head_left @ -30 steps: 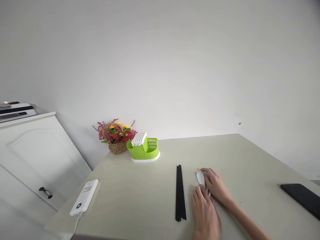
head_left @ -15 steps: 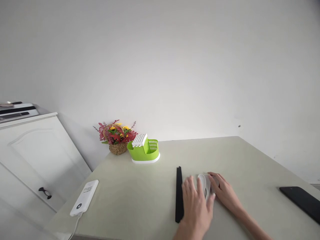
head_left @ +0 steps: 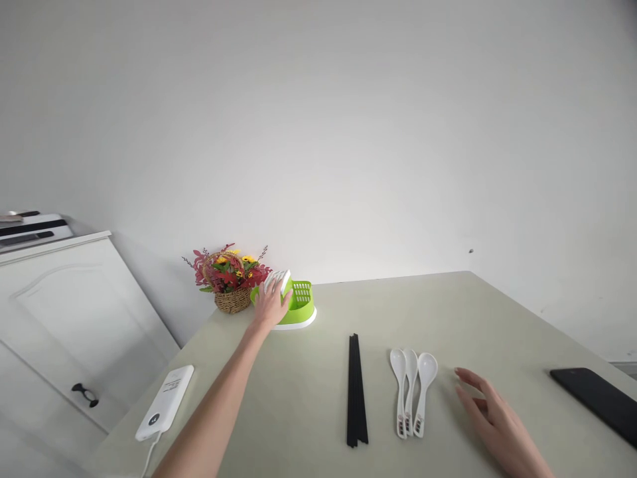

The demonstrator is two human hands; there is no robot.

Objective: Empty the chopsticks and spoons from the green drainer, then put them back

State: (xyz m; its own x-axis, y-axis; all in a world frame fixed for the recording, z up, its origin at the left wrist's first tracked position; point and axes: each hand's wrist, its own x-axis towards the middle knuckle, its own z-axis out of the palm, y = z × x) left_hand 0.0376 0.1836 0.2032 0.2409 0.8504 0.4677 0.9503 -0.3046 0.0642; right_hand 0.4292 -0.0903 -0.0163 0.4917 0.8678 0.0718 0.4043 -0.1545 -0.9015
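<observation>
My left hand (head_left: pixel 271 305) reaches far across the table and grips the green cutlery holder (head_left: pixel 300 307) with a white slotted top, near the back left. My right hand (head_left: pixel 490 413) rests open on the table at the front right, holding nothing. Just left of it lie three white spoons (head_left: pixel 411 390) side by side, bowls pointing away. A bundle of black chopsticks (head_left: pixel 356 390) lies left of the spoons.
A wicker basket of red and yellow flowers (head_left: pixel 228 277) stands behind the holder against the wall. A white power bank (head_left: pixel 166 402) with a cable lies at the table's left edge. A black phone (head_left: pixel 594 398) lies at the right. A white cabinet (head_left: pixel 64 318) stands to the left.
My left hand left the spoons and reached out to the green holder. My right hand drew back to the right, uncovering the three spoons.
</observation>
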